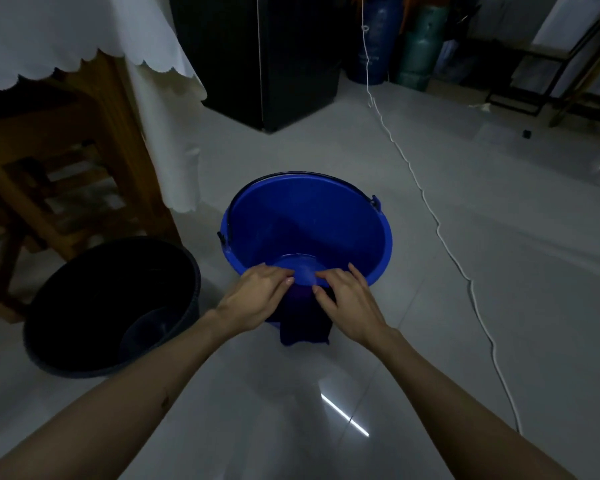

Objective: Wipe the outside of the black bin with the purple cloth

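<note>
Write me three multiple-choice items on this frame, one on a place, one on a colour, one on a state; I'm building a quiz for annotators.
1. Where does the black bin stand?
A. To the left of the blue bucket
B. Inside the bucket
C. On the wooden table

2. What colour is the cord running across the floor?
A. Red
B. White
C. Black

3. What is the state of the cloth?
A. Spread flat inside the bin
B. Lying on the floor far from the hands
C. Draped over the bucket's near rim, under both hands

Answers:
1. A, the bin sits on the floor left of the bucket, near the table leg.
2. B, the cord shows pale white against the grey tiles.
3. C, the left hand and right hand rest on the cloth, which hangs down the bucket's outside.
</note>
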`<state>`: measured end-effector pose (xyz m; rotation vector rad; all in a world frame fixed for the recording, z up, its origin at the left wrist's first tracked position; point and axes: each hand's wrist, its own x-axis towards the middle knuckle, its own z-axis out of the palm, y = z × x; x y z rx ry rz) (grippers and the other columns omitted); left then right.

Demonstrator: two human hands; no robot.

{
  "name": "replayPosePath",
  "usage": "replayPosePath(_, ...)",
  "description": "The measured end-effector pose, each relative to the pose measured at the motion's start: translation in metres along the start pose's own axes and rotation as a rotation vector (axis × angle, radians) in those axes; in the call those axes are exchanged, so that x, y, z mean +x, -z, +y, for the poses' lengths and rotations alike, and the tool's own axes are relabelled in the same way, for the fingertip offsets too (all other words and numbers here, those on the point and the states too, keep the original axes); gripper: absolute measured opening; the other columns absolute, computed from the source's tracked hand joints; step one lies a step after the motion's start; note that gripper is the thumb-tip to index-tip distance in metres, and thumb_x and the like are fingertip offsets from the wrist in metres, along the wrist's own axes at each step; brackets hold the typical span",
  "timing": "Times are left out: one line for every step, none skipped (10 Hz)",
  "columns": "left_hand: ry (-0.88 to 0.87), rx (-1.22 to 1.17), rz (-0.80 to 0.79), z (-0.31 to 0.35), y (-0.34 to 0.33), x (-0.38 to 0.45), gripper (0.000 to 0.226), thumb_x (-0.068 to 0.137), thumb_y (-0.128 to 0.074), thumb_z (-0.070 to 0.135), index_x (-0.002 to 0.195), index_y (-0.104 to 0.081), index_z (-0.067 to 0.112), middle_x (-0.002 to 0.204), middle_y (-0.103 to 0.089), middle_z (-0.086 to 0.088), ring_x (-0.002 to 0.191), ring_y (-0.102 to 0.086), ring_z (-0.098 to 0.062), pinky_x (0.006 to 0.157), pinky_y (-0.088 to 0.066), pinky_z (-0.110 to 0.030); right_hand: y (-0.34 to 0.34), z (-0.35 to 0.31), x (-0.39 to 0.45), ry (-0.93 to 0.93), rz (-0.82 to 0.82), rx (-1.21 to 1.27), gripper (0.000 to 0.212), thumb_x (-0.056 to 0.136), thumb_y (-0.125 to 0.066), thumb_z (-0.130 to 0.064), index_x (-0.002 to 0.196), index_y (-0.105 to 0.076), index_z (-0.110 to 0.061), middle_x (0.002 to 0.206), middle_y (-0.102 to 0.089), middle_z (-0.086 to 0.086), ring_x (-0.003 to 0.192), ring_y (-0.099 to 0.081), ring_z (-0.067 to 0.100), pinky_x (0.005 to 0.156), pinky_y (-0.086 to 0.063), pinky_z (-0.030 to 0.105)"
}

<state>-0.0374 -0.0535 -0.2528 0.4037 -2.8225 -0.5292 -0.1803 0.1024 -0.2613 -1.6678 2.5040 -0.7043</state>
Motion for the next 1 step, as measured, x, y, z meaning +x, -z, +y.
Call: replayPosePath(0.088, 0.025, -0.052, -0.0007, 0.0105, 0.0126, 0.04, 0.104, -0.035, 0.035, 0.134, -0.055, 0.016, 0.132, -0.062, -0.002, 0.122, -0.055, -0.018, 0.114, -0.027, -0.038, 0.0213, -0.0001, 0.0131, -0.089, -0.026, -0.017, 0.038, 0.101, -0.04, -0.035, 0.129, -0.055, -0.015, 0.128, -0.06, 0.0, 0.119, -0.051, 0.013, 0.119, -0.011, 0.035)
